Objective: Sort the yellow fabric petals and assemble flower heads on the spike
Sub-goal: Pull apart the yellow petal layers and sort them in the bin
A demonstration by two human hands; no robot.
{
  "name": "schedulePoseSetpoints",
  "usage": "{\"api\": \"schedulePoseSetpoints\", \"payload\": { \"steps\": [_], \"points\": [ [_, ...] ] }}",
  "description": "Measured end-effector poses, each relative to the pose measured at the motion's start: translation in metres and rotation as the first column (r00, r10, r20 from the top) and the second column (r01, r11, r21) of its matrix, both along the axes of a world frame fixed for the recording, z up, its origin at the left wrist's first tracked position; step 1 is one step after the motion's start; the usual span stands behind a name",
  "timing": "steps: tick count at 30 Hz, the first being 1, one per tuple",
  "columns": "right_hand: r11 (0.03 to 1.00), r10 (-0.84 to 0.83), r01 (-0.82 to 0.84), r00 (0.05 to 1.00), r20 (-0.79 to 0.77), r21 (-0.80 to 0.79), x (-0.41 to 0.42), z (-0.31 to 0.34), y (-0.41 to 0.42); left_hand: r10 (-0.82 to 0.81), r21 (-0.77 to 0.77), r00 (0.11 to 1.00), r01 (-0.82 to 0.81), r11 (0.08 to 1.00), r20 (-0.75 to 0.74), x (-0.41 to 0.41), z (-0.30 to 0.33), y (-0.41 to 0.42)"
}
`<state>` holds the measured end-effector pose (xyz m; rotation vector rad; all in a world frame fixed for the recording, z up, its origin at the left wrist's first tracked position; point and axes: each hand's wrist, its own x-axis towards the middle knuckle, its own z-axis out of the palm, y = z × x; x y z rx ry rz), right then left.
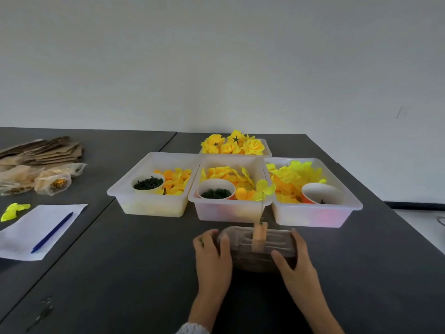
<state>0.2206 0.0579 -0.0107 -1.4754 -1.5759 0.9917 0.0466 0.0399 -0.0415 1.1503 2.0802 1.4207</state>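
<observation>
Dark counter (134, 273) carries a clear stand (258, 247) gripped by left hand (212, 256) and right hand (297, 261) at either end; its spike (261, 209) rises upright between them, petal trays (230, 213) at twelve o'clock.

A plain pale grey wall (216, 56) fills the upper half of the view, evenly and softly lit, with no strong shadows. A short dark scratch (399, 112) marks it far up and to the right of the grip. Below the wall runs a dark grey table (134, 273). Left of the grip, a diagonal seam (79, 233) separates it from a second dark table (101, 145) of the same colour. Far right of the grip, beyond the table edge, a lighter surface (419, 222) shows.
</observation>
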Motion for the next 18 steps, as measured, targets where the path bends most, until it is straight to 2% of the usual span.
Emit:
{"api": "schedulePoseSetpoints", "payload": {
  "steps": [3, 6, 10, 14, 16, 18],
  "points": [
    [0.993, -0.121, 0.121, 0.992, 0.021, 0.005, 0.036, 0.002, 0.004, -0.11, -0.043, 0.991, 0.108, 0.993, -0.07, 0.037, 0.0, 0.009],
    [0.975, -0.219, 0.217, 0.974, 0.06, 0.036, 0.065, 0.006, 0.01, -0.239, -0.041, 0.968, 0.237, 0.971, -0.074, 0.062, 0.0, 0.016],
    [0.976, -0.218, 0.216, 0.973, 0.079, 0.03, 0.08, 0.009, 0.014, -0.338, -0.076, 0.939, 0.333, 0.94, -0.061, 0.071, -0.001, 0.019],
    [0.971, -0.238, 0.24, 0.967, 0.089, -0.015, 0.075, 0.009, 0.015, -0.481, -0.169, 0.876, 0.482, 0.86, 0.05, 0.045, 0.008, 0.014],
    [0.927, -0.365, 0.374, 0.914, 0.176, -0.022, 0.065, 0.012, 0.011, -0.51, -0.157, 0.86, 0.506, 0.848, 0.018, 0.016, 0.02, 0.01],
    [0.844, -0.53, 0.527, 0.79, 0.31, 0.099, 0.054, 0.015, 0.0, -0.424, -0.083, 0.905, 0.421, 0.903, -0.028, -0.02, 0.034, 0.006]
  ]
}}
